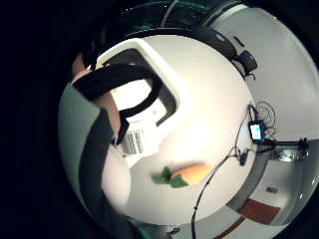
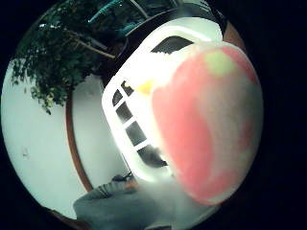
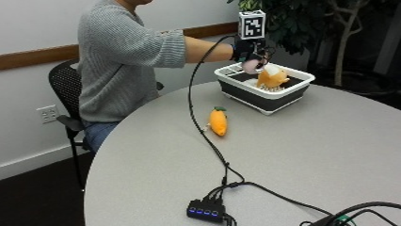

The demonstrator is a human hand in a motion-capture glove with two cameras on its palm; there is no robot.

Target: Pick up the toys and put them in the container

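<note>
My gloved right hand [image 3: 249, 52] hangs over the near-left corner of the white-rimmed container [image 3: 266, 100], fingers curled round a pink toy with a pale green patch [image 2: 207, 120], so the drop lies straight beneath my palm. An orange plush [image 3: 271, 76] already sits inside. The carrot toy [image 3: 218, 122] lies mid-table toward my body, its long axis pointing at the container, green leaves at the far end.
</note>
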